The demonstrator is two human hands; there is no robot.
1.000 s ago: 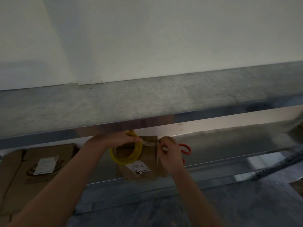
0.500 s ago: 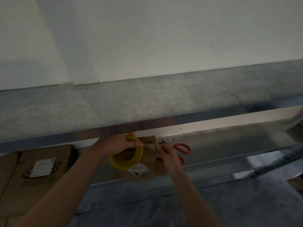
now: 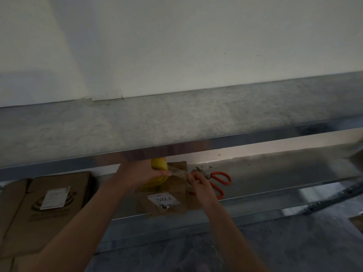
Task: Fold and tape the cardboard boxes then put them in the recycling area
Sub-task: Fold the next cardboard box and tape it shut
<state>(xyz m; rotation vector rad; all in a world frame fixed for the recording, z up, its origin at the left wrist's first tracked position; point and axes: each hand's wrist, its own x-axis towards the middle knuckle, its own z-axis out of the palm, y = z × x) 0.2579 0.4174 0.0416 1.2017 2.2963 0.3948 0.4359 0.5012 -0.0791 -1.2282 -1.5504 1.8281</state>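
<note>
Since a moment ago the yellow tape roll (image 3: 158, 163) has turned and risen. Its open ring no longer faces the camera, and its top now sits just under the front lip of the upper shelf (image 3: 176, 124).

At the left end of the counter (image 3: 275, 173) lies flattened cardboard (image 3: 64, 185), brown, with a dark printed emblem and a white sticker (image 3: 55, 198). It reaches over the front edge and out of view at the left.

The left hand (image 3: 145, 174) is next, fingers wrapped round the tape roll so that only its upper and lower rims show. From the roll a clear tape strip (image 3: 177, 171) runs rightward across the top of the small cardboard box (image 3: 167, 185).

That box stands at the counter's front edge, left of the middle. It is brown and creased, its flaps rough along the top. On the near face is a white label (image 3: 164, 200) with upside-down black handwriting and scrawl below it.

The right hand (image 3: 200, 185) is at the box's upper right corner, fingertips pinching the free end of the strip. This forearm crosses the box's right side and hides it.

Just beyond the right hand lie scissors (image 3: 221, 177) with orange handles, blades pointing toward the back edge, partly covered by the fingers. The rest of the counter to the right is bare steel catching light. Below the front edge is the floor, covered in plastic sheeting (image 3: 275, 242).
</note>
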